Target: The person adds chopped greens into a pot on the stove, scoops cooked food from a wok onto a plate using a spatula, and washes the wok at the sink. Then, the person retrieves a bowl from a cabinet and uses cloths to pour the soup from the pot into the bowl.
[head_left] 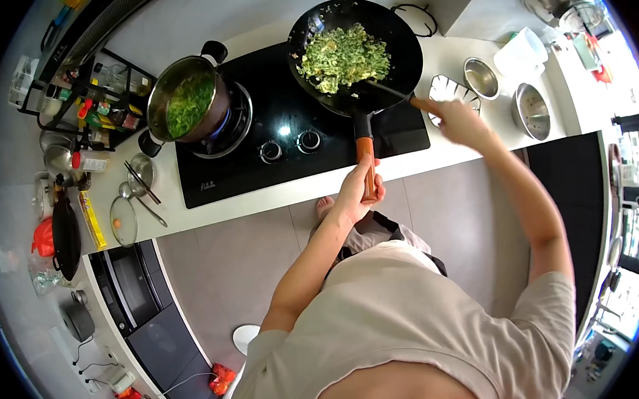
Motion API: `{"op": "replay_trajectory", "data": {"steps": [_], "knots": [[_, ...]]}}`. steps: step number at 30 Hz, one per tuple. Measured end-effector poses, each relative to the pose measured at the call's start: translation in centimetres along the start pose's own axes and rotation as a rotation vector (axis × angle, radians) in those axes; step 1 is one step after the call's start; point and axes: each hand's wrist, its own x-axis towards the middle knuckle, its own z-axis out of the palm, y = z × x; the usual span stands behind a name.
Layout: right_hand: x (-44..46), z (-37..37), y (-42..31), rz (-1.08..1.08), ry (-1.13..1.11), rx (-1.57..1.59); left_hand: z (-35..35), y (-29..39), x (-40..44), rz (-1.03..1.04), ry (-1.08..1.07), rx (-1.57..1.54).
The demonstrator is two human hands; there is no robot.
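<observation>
My left hand [354, 190] is wrapped round the orange-brown handle of a black wok [400, 55] on the right side of the hob. Chopped green food mixed with pale yellow bits [346, 57] lies in the wok. In my right hand [463, 125] is the wooden handle of a spatula [389, 89]. Its dark shaft reaches over the wok's rim, and its tip meets the edge of the food. A deep pot [213, 107] with green leaves [190, 106] inside stands on the left burner, where a blue flame shows.
Right of the hob are a white ribbed dish [444, 88], a metal bowl [480, 78] and a perforated metal bowl [531, 112]. To the left stand a small bowl with chopsticks [142, 174], a glass lid [123, 222] and a spice rack [101, 99]. Two knobs [308, 141] sit on the hob's front.
</observation>
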Motion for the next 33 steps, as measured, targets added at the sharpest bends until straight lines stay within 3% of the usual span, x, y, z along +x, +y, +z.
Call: {"op": "replay_trajectory", "data": {"steps": [2,7,11,14,18,23,26,29,33], "knots": [[-1.0,-0.9,-1.5,0.155,-0.188,0.538,-0.4,0.3,0.2,-0.025,-0.001,-0.014],[0.2,3.9,-2.3,0.336,-0.132,1.289,-0.4,0.3,-0.1,-0.053,0.001,0.001],[-1.8,4.3,-2.7,0.381,0.034,1.095,0.0,0.7,-0.4,-0.063,0.027,0.014],[-3.0,4.6,-1.6,0.279,0.173,0.89,0.2,0.8,-0.5,-0.075,0.037,0.003],[-3.9,5.1,-1.8,0.229,0.466,0.341,0.2,0.9,-0.6,-0.071,0.035,0.019],[-5.6,8.2,-3.2,0.201,0.587,-0.187,-0.2,0.6,-0.3,-0.06,0.014,0.026],[-6.9,9.5,-3.5,0.224,0.589,-0.177,-0.1,0.7,-0.4,-0.053,0.004,0.025],[-8.0,6.8,-4.0,0.327,0.548,0.05,-0.5,0.5,-0.1,-0.051,-0.007,0.032],[-8.7,4.8,-3.1,0.253,0.391,0.236,-0.1,0.6,-0.4,-0.064,0.014,0.022]]}}
